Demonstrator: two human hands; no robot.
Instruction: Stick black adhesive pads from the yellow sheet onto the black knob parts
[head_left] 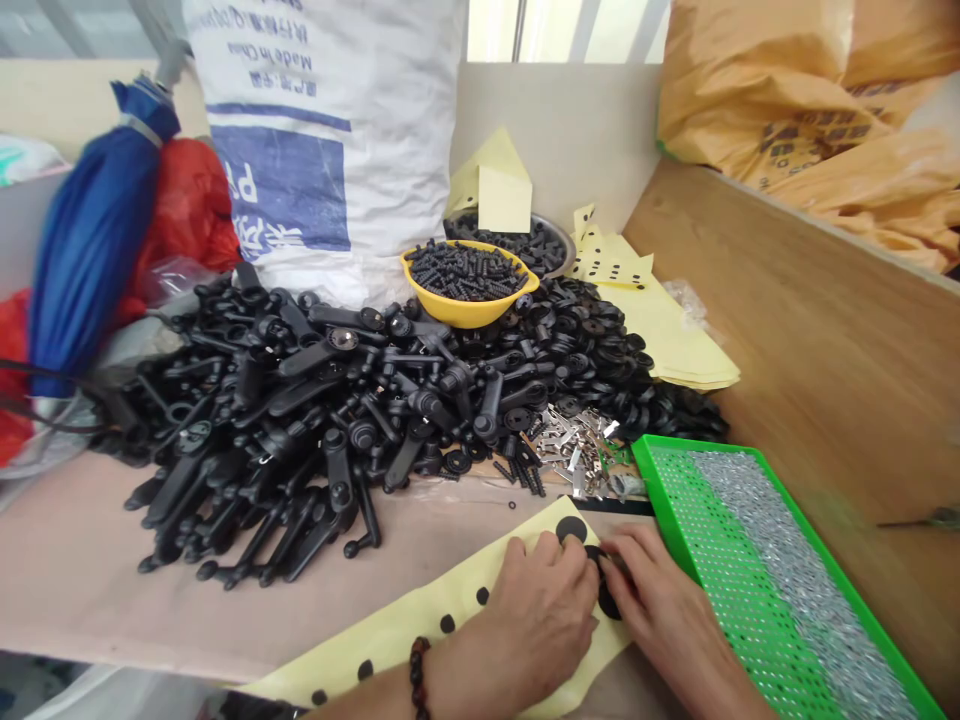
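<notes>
**Both hands on one disc: keep the sheet flat, work from the edge**

Head view: yellow sheet [420,635] lies slantwise on the near part of the surface [82,590], just left of the green tray [724,545]. Large black discs [571,529] sit at its far right end; small dots [482,596] run along it toward near left.

Left hand [547,605]: over the sheet, fingers bunched and curled down at the discs, thumb hidden. Right hand [660,590]: comes in from the right, thumb and forefinger close together at the same disc. Fingertips of both nearly meet there. Can't tell if either truly pinches the disc or just presses on it; can't tell lift from press either.

My take on doing it well:
- Brace the sheet with the left hand, close to the disc, so it doesn't buckle.
- Right fingertips on the rim only, off the disc's face.
- Slow, even pull or push; a fold or crease is the likely fault.
- Don't drag the neighbouring discs.
- Mind the right forearm: it's near the tray, and a bump could scatter the metal bits [787,540].
</notes>
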